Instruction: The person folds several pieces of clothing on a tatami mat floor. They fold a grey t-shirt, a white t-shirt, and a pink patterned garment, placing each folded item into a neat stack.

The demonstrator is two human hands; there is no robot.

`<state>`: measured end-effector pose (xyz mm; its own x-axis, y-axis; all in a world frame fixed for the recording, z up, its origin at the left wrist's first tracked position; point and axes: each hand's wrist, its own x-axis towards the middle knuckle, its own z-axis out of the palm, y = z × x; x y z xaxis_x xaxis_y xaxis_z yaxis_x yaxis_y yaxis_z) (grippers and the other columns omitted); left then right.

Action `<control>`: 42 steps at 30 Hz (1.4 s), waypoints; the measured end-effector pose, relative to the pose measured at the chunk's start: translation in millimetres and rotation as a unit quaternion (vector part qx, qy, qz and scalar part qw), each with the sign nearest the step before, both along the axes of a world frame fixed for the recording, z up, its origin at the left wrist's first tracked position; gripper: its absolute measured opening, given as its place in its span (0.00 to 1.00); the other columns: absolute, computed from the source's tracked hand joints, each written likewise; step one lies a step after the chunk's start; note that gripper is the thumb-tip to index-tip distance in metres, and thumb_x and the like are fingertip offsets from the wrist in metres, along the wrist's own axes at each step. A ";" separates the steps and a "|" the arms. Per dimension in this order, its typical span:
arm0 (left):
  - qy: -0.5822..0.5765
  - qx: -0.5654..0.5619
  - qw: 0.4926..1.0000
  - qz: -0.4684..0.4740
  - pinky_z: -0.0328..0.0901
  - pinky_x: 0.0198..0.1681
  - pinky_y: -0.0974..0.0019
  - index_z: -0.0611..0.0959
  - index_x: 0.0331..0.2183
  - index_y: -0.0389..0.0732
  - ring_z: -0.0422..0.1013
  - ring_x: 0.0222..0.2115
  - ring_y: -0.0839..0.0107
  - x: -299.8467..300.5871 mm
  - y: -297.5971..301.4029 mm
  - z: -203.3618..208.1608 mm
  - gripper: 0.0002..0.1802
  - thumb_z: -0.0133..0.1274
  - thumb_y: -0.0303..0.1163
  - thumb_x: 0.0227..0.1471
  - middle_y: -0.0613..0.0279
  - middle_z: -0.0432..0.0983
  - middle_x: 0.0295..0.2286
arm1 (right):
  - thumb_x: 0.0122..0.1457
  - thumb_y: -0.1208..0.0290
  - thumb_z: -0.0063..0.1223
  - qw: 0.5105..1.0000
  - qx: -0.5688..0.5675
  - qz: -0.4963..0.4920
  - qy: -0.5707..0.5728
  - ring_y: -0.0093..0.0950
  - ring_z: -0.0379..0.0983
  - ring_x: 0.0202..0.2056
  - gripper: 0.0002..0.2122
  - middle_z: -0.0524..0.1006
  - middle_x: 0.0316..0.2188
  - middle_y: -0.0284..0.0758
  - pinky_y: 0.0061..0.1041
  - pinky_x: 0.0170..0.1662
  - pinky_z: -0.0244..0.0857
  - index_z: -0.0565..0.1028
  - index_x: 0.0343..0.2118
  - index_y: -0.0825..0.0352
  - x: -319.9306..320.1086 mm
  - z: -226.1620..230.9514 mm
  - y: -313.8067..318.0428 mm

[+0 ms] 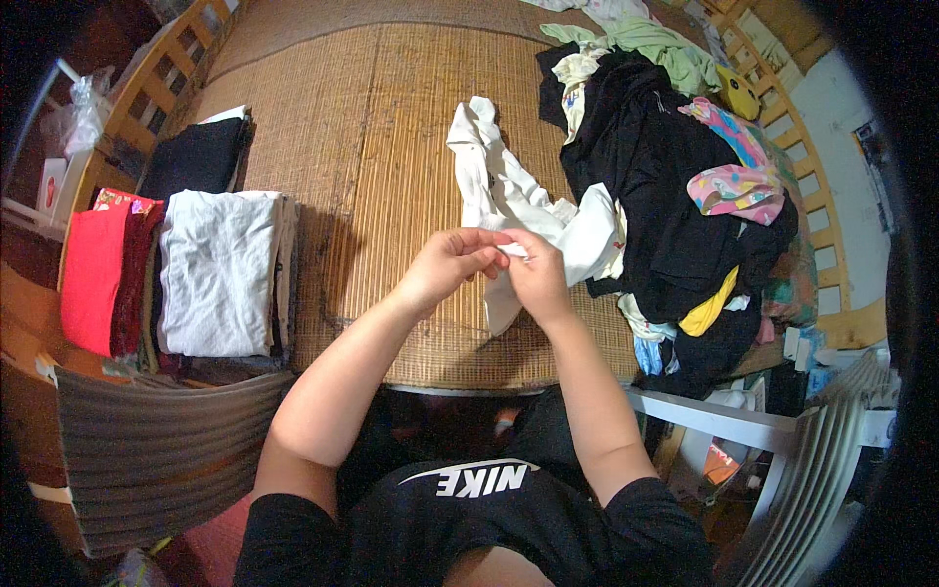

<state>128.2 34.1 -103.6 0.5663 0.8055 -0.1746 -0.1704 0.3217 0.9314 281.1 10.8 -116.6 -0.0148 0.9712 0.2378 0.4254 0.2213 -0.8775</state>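
A crumpled white garment (518, 201) lies on the woven mat in front of me, with a long, sleeve-like part reaching away toward the far side. My left hand (452, 269) and my right hand (540, 281) meet at its near part. Between the fingertips of both hands a small bit of the white cloth is pinched. One white end hangs down beneath my right hand. The garment's right side rests against a heap of dark clothes (636, 147). Small dark marks show on the white cloth, too small to make out.
Folded clothes stand at the left: a light grey stack (217, 274), a red stack (93, 279) and a black one (196, 155). Patterned pink cloth (738, 191) and a green garment (665, 54) lie on the right heap. Slatted wooden rails (817, 201) border the mat (333, 108).
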 end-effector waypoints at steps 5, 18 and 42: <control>0.276 0.206 0.925 0.159 0.63 0.39 0.69 0.68 0.45 0.38 0.67 0.33 0.69 -13.6 23.1 -28.3 0.25 0.51 0.21 0.42 0.55 0.68 0.35 | 0.45 0.79 0.42 0.884 -0.172 0.081 0.427 0.21 0.69 0.29 0.07 0.74 0.24 0.35 0.18 0.35 0.62 0.73 0.24 0.72 29.3 14.5 -0.9; 0.402 0.285 0.847 0.199 0.66 0.35 0.64 0.80 0.26 0.36 0.71 0.29 0.59 -36.9 38.5 -65.6 0.08 0.56 0.26 0.36 0.49 0.72 0.30 | 0.42 0.68 0.56 0.753 -0.193 0.320 0.542 0.28 0.72 0.23 0.11 0.74 0.20 0.40 0.22 0.29 0.65 0.71 0.20 0.72 56.6 23.1 -16.8; 0.414 0.226 0.858 0.204 0.64 0.38 0.63 0.75 0.39 0.40 0.69 0.37 0.62 -50.9 45.0 -36.6 0.16 0.51 0.27 0.43 0.53 0.72 0.37 | 0.46 0.79 0.50 0.943 -0.035 0.001 0.331 0.15 0.65 0.27 0.05 0.71 0.25 0.28 0.14 0.32 0.60 0.70 0.28 0.67 80.4 32.5 -0.4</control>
